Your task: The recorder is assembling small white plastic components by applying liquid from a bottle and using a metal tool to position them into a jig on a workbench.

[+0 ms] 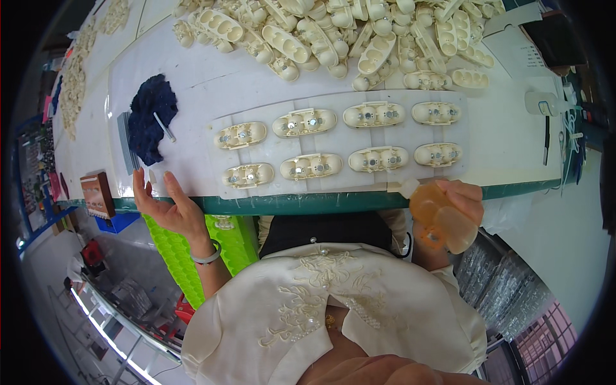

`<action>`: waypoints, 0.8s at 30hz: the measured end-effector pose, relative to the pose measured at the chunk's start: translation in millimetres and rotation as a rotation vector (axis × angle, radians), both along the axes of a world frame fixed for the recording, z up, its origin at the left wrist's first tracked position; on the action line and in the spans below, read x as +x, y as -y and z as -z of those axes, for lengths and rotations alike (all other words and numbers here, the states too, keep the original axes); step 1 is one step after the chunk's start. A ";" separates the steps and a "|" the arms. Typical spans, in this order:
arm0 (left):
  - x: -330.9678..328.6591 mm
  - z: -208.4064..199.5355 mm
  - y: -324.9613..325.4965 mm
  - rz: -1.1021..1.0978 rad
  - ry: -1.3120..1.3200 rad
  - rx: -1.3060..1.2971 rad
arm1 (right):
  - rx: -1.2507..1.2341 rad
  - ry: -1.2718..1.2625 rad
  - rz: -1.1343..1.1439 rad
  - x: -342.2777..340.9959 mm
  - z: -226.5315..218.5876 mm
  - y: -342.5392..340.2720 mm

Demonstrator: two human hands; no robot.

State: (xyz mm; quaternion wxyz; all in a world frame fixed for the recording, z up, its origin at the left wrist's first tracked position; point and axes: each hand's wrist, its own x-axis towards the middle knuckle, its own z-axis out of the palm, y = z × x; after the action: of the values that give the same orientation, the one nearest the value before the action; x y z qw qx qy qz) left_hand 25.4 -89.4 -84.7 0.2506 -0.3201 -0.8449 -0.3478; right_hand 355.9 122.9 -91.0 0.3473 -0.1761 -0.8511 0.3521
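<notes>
Hands sit at the near edge of the surface (192, 77), one at each end of a white tray (340, 138). The right hand (457, 204) has its grip closed around an amber bottle (443, 221), held just off the green edge at the tray's near right corner. The bottle's long axis runs on a slant, its pale nozzle pointing up and left toward that corner, its rounded base down and right toward the person. Whether the nozzle touches the tray, I cannot tell.

The left hand (168, 204) holds nothing; its grip is wide, palm up, fingers spread and resting against the surface edge just left of the tray. A pale band circles that wrist.

Eight cream housings (304, 122) lie on the tray in two rows of four, each with its long axis running left to right and metal parts showing inside. A loose heap (333, 32) of the same cream parts lies beyond the tray at the far side. A dark blue cloth (149, 115) with a small white stick on it lies left of the tray. A green crate (186, 256) stands below the surface, beside the left forearm.
</notes>
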 end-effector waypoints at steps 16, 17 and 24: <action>0.0 -2.4 -0.9 -0.012 -0.049 -0.071 | 0.022 -0.319 0.358 -14.4 12.5 18.6; 0.4 -3.0 -0.6 -0.010 -0.049 -0.071 | 0.042 -0.289 0.349 -13.9 12.1 17.8; 2.3 -2.2 -4.1 -0.025 -0.058 -0.080 | -0.110 -0.459 0.180 -17.7 13.8 17.3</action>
State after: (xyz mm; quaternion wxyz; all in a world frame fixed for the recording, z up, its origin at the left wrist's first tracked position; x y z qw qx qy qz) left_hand 27.7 -85.2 -82.5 0.2665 -0.3291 -0.8545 -0.3009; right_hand 338.2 105.6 -104.8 0.5515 -0.1854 -0.7102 0.3964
